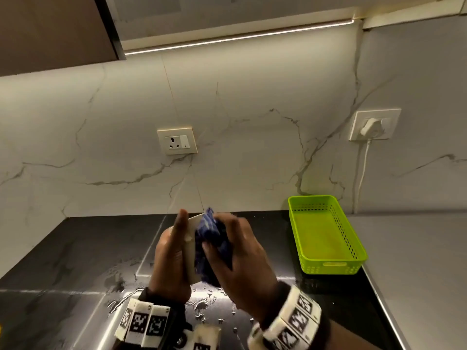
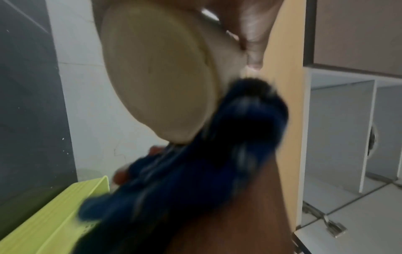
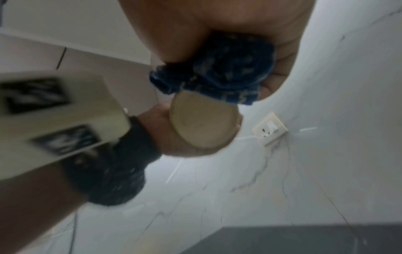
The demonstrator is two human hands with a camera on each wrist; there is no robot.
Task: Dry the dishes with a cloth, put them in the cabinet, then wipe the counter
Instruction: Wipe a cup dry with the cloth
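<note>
My left hand (image 1: 173, 256) grips a cream bowl (image 1: 192, 238) on edge above the wet black counter (image 1: 75, 261). Its flat base (image 2: 158, 77) faces the left wrist camera, with my thumb (image 2: 254, 34) on the rim. My right hand (image 1: 242, 263) holds a bunched dark blue cloth (image 1: 212, 246) and presses it against the bowl's side. In the right wrist view the cloth (image 3: 219, 72) sits in my palm just above the bowl (image 3: 202, 123). The bowl's inside is hidden.
An empty lime green basket (image 1: 326, 236) stands on the counter at the right, close to the wall. Water drops (image 1: 202, 301) lie on the counter below my hands. Two wall sockets (image 1: 177, 140) sit on the marble backsplash; a brown upper cabinet (image 1: 50, 29) hangs at top left.
</note>
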